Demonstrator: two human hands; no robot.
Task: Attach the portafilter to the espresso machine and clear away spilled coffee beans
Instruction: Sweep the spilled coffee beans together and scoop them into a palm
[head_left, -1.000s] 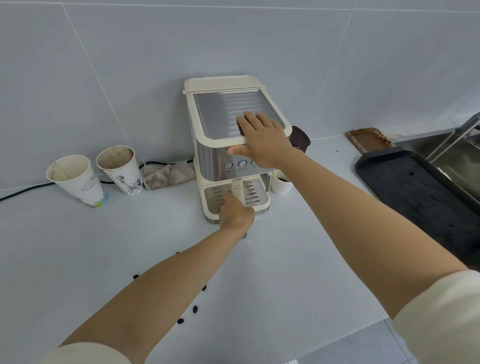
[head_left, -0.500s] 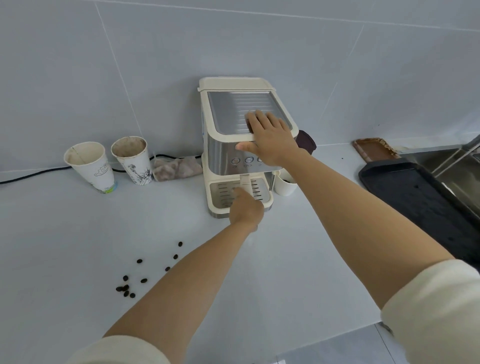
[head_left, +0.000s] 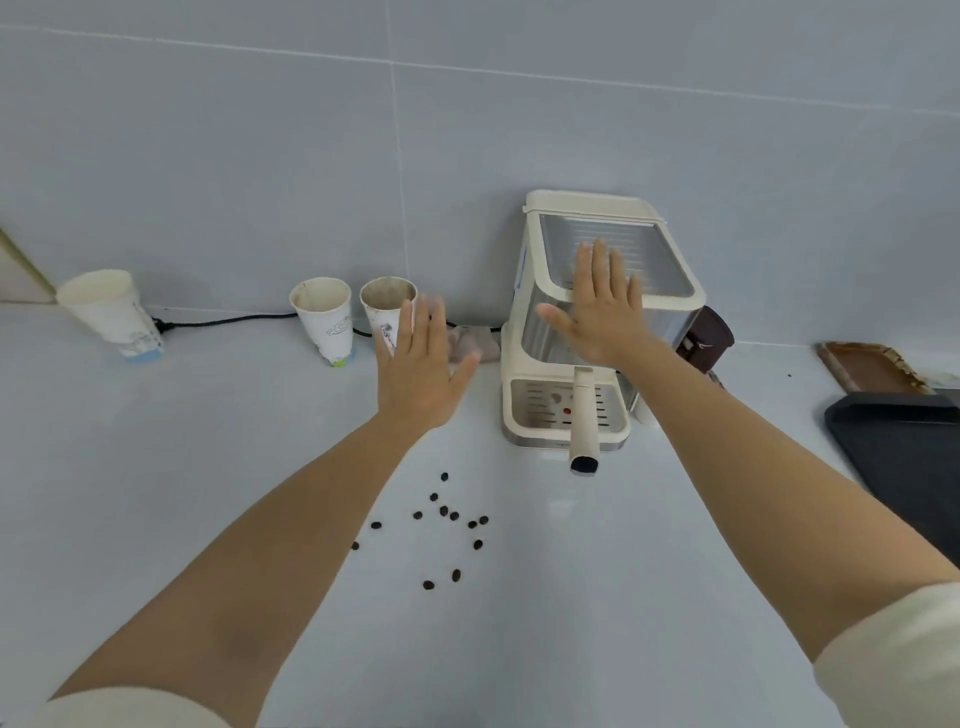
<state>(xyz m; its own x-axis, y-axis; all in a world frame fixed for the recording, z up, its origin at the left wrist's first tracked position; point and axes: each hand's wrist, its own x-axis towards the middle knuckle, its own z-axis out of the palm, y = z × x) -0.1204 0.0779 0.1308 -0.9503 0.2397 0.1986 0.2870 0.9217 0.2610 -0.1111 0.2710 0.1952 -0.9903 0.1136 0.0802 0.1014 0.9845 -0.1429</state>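
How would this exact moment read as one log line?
portafilter: in machine, handle forward | left hand: open, empty | right hand: open, over espresso machine | coffee beans: on counter

Head cam looks fwd/down over counter (head_left: 156, 519), wall behind, mid-range.

We saw a big wall of pale grey tiles (head_left: 260, 156) with thin lines between them. Below it was a smooth white counter (head_left: 156, 467). Soft, even light fell on everything.
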